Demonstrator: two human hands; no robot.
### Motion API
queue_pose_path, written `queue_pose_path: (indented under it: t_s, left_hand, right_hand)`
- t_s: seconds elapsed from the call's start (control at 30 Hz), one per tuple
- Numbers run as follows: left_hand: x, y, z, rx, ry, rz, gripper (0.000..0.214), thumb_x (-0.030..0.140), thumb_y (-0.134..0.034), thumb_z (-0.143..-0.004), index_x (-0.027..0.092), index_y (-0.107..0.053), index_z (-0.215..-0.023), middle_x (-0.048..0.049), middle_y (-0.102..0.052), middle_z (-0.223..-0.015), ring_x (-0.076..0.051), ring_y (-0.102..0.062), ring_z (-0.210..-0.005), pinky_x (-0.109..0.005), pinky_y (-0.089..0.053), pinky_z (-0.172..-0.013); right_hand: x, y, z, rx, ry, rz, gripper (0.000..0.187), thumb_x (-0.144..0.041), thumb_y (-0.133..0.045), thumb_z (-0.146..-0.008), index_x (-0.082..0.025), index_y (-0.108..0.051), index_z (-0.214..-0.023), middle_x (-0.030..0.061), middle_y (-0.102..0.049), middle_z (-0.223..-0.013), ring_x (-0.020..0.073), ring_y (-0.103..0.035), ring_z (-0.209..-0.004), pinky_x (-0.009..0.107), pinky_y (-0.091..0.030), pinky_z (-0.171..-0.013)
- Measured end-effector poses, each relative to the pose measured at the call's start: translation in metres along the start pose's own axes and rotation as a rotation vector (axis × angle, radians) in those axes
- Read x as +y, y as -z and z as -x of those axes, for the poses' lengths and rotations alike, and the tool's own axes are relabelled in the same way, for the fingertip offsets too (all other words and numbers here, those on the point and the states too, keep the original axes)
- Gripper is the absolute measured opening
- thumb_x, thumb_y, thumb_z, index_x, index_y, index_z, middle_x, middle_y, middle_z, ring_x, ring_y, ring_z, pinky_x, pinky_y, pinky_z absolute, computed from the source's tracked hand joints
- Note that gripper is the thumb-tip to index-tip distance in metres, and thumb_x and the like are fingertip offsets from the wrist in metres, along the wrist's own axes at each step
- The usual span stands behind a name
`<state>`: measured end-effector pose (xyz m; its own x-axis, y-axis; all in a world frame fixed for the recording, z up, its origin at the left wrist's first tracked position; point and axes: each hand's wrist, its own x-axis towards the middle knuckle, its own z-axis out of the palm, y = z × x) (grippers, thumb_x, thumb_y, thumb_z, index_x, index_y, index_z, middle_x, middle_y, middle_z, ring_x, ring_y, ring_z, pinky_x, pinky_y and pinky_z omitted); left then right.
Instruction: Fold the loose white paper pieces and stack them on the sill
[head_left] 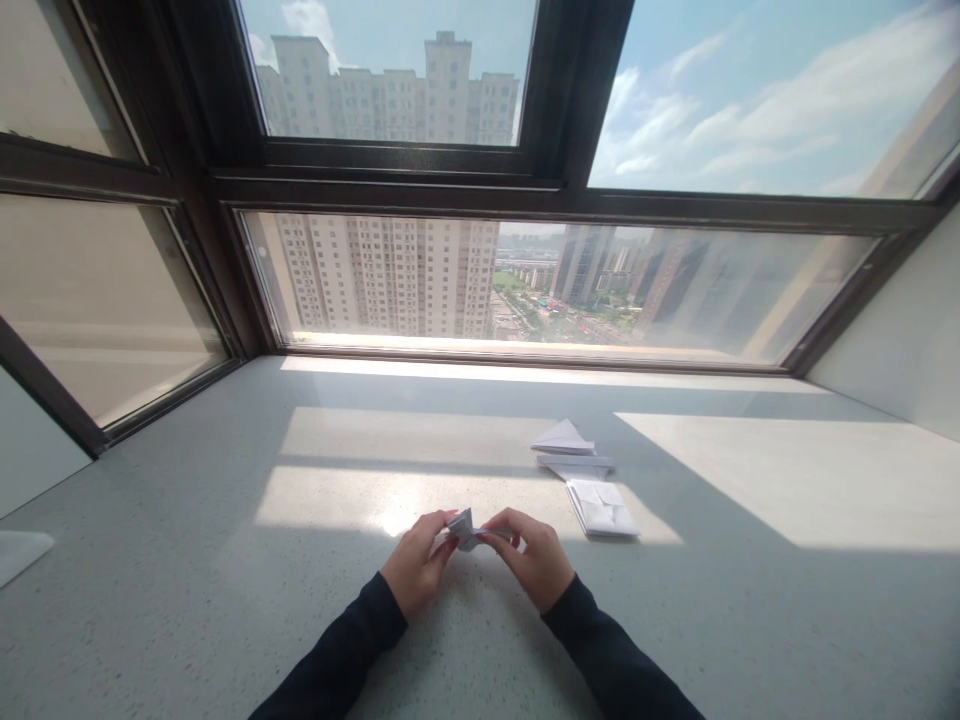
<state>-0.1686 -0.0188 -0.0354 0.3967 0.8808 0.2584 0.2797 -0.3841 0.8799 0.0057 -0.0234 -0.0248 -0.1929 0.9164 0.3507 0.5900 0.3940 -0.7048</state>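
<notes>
A small folded piece of white paper is pinched between both my hands just above the grey speckled sill. My left hand grips its left side with thumb and fingertips closed on it. My right hand holds the right side the same way. Both arms wear dark sleeves. To the right of my hands lies a flat folded white paper. Behind it sit another folded strip and a triangular folded paper.
The sill runs to a wide dark-framed window looking out on tall buildings. A white wall closes the right side. A pale object's corner shows at the far left edge. Sun patches fall across the sill.
</notes>
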Motion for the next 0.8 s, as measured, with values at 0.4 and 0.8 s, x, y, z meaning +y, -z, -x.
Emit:
queue_pose_path:
  t_s: [0.4,0.8]
  left_hand:
    - [0.021,0.001,0.003,0.016,0.082,-0.024,0.014,0.031,-0.051,-0.072,0.019,-0.057,-0.073,-0.0019,-0.063,-0.071,-0.015,-0.058,-0.07,-0.025,-0.046,-0.066]
    - [0.022,-0.007,0.004,0.063,0.058,0.06,0.019,0.032,-0.051,-0.073,0.018,-0.051,-0.087,-0.0035,-0.06,-0.076,-0.014,-0.057,-0.066,-0.023,-0.045,-0.054]
  right_hand:
    - [0.0,0.002,0.002,-0.074,0.121,0.033,0.014,-0.029,-0.053,-0.073,-0.017,-0.059,-0.067,0.0017,-0.057,-0.06,0.0119,-0.05,-0.053,0.024,-0.042,-0.052]
    - [0.005,0.001,0.0,-0.258,-0.244,-0.521,0.025,-0.04,-0.061,-0.061,-0.015,-0.057,-0.063,-0.0005,-0.057,-0.055,0.013,-0.052,-0.05,0.025,-0.042,-0.048]
